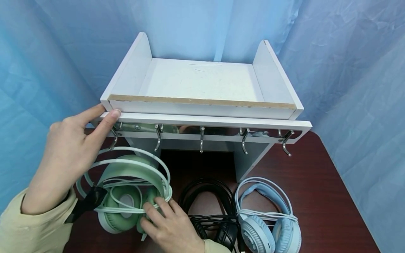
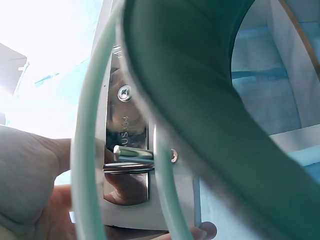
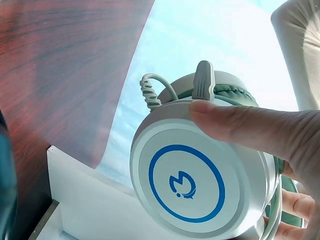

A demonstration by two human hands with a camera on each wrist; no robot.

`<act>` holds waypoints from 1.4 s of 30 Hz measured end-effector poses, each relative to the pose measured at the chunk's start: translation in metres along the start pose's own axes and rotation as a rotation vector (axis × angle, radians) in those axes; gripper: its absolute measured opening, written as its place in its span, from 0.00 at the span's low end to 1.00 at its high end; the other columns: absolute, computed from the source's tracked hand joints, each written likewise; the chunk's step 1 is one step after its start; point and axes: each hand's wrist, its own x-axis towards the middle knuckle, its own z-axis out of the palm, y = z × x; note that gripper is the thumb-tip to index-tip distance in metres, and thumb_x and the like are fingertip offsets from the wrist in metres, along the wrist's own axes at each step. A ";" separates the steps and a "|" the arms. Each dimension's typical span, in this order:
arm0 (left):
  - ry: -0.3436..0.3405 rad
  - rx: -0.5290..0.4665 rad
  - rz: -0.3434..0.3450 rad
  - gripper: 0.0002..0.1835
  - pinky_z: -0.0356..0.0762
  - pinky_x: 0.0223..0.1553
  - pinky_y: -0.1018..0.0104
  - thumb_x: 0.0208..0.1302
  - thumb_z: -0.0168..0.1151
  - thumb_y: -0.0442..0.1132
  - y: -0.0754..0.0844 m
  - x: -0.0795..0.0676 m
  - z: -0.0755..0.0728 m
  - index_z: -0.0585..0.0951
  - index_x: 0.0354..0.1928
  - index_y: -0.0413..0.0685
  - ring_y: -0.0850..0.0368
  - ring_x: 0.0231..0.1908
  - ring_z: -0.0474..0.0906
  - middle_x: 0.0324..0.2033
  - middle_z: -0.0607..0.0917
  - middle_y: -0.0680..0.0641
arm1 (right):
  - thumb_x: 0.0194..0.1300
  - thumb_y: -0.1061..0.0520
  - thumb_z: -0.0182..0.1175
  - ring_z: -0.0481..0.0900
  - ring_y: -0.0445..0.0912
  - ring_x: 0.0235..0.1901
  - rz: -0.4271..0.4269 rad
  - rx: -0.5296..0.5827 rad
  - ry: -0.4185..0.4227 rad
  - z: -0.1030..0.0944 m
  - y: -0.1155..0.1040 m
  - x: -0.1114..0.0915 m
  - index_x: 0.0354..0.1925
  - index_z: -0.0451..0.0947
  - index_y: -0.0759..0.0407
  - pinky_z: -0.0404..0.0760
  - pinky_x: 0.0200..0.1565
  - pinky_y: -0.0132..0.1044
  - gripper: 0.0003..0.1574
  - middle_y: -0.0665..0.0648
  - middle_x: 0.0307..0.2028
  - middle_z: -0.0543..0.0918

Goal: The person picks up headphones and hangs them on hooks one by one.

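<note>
My left hand point(image 1: 69, 147) grips the left front corner of a white shelf rack point(image 1: 202, 107), thumb and forefinger at the board's edge. Just below hang green headphones point(image 1: 110, 221) with their pale cable point(image 1: 164, 165) looped around them. My right hand point(image 1: 172, 226) holds these headphones low down; the right wrist view shows its thumb on the rim of a white ear cup point(image 3: 185, 185) with a blue ring. The leftmost metal hook point(image 1: 114, 138) is close above the headband. In the left wrist view, the headband point(image 2: 175, 65) and cable loops overlap the hook plate point(image 2: 120, 120).
Blue headphones point(image 1: 286, 232) with a bundled cable lie on the dark red table point(image 1: 332, 196) at right. Coiled black cable and headphones point(image 1: 218, 189) lie between them and my right hand. Several more hooks point(image 1: 201, 138) line the rack's front. Blue cloth point(image 1: 202, 28) surrounds the table.
</note>
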 end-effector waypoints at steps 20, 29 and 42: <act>-0.012 -0.009 -0.001 0.28 0.59 0.13 0.62 0.66 0.46 0.62 0.002 0.000 0.000 0.74 0.60 0.55 0.52 0.19 0.78 0.35 0.83 0.36 | 0.65 0.50 0.52 0.76 0.43 0.42 -0.028 0.010 0.113 -0.001 -0.001 0.007 0.28 0.76 0.44 0.76 0.39 0.32 0.09 0.46 0.40 0.79; -0.006 -0.020 0.004 0.28 0.60 0.14 0.63 0.66 0.46 0.61 0.001 0.000 0.001 0.74 0.60 0.55 0.44 0.23 0.81 0.36 0.83 0.35 | 0.66 0.50 0.52 0.77 0.44 0.43 -0.005 0.001 0.098 0.010 -0.004 0.002 0.29 0.76 0.44 0.77 0.39 0.33 0.08 0.46 0.42 0.79; 0.005 0.009 0.004 0.27 0.56 0.12 0.61 0.65 0.47 0.61 0.004 -0.002 -0.001 0.75 0.59 0.55 0.60 0.09 0.66 0.14 0.76 0.43 | 0.65 0.55 0.52 0.76 0.43 0.44 0.032 0.030 0.001 -0.006 0.004 0.010 0.31 0.78 0.42 0.78 0.39 0.32 0.09 0.46 0.43 0.78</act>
